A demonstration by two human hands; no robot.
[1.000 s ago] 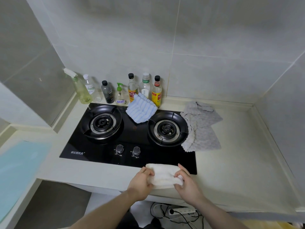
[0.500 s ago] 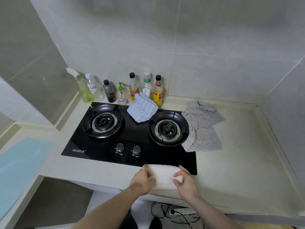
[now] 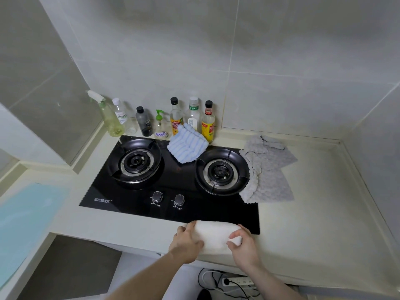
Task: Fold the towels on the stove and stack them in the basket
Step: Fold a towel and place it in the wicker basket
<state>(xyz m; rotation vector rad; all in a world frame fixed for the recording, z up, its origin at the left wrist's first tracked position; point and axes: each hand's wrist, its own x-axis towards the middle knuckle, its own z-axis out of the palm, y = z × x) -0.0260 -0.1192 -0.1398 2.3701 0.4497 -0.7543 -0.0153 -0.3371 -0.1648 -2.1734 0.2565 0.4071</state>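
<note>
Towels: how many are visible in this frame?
3. A white towel held by both hands at the counter's front edge, a blue striped towel between the burners, a grey towel right of the stove. No basket visible.

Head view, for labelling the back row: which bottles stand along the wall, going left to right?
Spray bottle → clear white-capped bottle → dark bottle → green pump bottle → black-capped yellow-label bottle → white-label bottle → red-collared yellow-label bottle.
</note>
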